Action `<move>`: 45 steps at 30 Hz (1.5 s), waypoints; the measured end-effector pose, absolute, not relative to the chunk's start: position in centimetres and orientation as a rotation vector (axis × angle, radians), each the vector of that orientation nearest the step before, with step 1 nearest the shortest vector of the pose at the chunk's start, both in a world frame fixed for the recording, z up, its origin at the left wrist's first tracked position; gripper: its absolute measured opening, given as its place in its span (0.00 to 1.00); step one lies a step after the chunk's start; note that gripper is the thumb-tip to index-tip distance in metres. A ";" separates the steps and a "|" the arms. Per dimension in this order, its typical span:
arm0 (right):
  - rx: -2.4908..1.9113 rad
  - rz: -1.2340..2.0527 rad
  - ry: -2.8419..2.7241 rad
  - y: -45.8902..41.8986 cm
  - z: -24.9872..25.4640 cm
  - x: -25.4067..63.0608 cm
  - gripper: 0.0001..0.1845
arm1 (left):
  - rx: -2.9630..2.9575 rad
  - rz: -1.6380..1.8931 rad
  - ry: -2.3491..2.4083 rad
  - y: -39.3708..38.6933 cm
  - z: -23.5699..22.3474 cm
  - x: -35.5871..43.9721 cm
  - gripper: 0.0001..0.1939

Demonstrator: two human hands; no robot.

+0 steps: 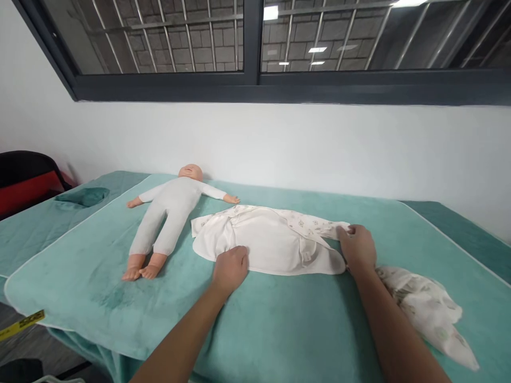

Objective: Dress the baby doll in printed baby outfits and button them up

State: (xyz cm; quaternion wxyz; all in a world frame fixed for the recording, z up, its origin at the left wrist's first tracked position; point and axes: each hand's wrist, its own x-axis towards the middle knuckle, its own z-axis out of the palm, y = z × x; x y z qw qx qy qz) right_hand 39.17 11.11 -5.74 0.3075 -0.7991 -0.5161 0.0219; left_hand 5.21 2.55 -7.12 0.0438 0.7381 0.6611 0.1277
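A white baby shirt [271,239] with a small print on its sleeves lies spread out on the green padded sheet. My left hand [231,268] is closed at its lower edge, left of the middle; whether cloth is pinched in the fingers is hidden. At the end of the right sleeve, my right hand [358,247] pinches the cuff. Left of the shirt a baby doll [171,213] in a white cloth body lies on its back, arms spread, one hand close to the shirt's left sleeve.
A crumpled white printed cloth [427,308] lies beside my right forearm. The green sheet [287,330] covers the bed up to the white wall [279,149] under a barred window [251,80]. A black and red object [30,183] stands at the far left.
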 end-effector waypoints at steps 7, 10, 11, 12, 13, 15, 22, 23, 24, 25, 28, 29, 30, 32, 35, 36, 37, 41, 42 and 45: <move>-2.190 0.198 -1.381 11.2 -6.4 40.4 0.16 | 2.252 0.389 2.021 2.6 -7.1 5.2 0.14; -2.140 0.193 -1.367 11.2 -6.4 40.5 0.18 | 2.251 0.382 2.022 2.6 -7.0 5.2 0.14; -2.131 0.190 -1.360 11.3 -6.4 40.5 0.19 | 2.250 0.383 2.023 2.5 -7.0 5.2 0.14; -2.124 0.190 -1.352 11.3 -6.4 40.6 0.21 | 2.250 0.384 2.026 2.5 -7.0 5.2 0.14; -2.117 0.192 -1.344 11.4 -6.4 40.6 0.22 | 2.249 0.386 2.030 2.5 -6.9 5.3 0.15; -2.108 0.201 -1.328 11.6 -6.4 40.9 0.23 | 2.248 0.389 2.034 2.5 -6.9 5.3 0.15; -2.073 0.417 -1.429 11.8 -5.7 42.2 0.18 | 2.249 0.403 2.027 2.4 -6.8 5.3 0.14; -2.050 0.440 -1.429 11.7 -5.6 42.2 0.18 | 2.249 0.407 2.026 2.4 -6.8 5.3 0.14; -2.028 0.452 -1.418 11.5 -5.6 42.2 0.17 | 2.247 0.411 2.024 2.4 -6.9 5.3 0.14; -2.003 0.454 -1.396 11.3 -5.6 42.1 0.17 | 2.247 0.413 2.021 2.4 -6.9 5.3 0.14; -1.913 0.434 -1.272 10.9 -5.8 41.5 0.17 | 2.248 0.416 2.015 2.4 -7.0 5.2 0.14; -1.886 0.421 -1.230 10.9 -5.9 41.3 0.18 | 2.249 0.419 2.014 2.5 -7.1 5.2 0.14; -1.864 0.403 -1.190 10.9 -5.9 41.2 0.19 | 2.249 0.420 2.013 2.5 -7.1 5.2 0.14; -1.844 0.324 -1.142 11.0 -6.0 41.0 0.20 | 2.248 0.420 2.013 2.5 -7.1 5.2 0.15; -1.845 0.126 -1.173 11.0 -6.0 40.7 0.20 | 2.244 0.418 2.013 2.5 -7.1 5.2 0.15; -1.832 0.065 -1.211 10.9 -6.0 40.5 0.19 | 2.240 0.420 2.015 2.5 -7.0 5.2 0.15; -1.805 0.018 -1.263 10.8 -5.9 40.2 0.20 | 2.237 0.423 2.016 2.5 -7.0 5.2 0.15; -1.658 0.023 -1.495 9.7 -5.7 37.9 0.18 | 2.229 0.429 2.016 2.5 -7.1 5.2 0.14; -1.655 0.081 -1.543 9.2 -5.7 37.2 0.18 | 2.227 0.429 2.016 2.6 -7.1 5.2 0.14; -1.699 0.262 -1.716 7.9 -5.9 35.5 0.20 | 2.221 0.425 2.020 2.6 -7.0 5.2 0.14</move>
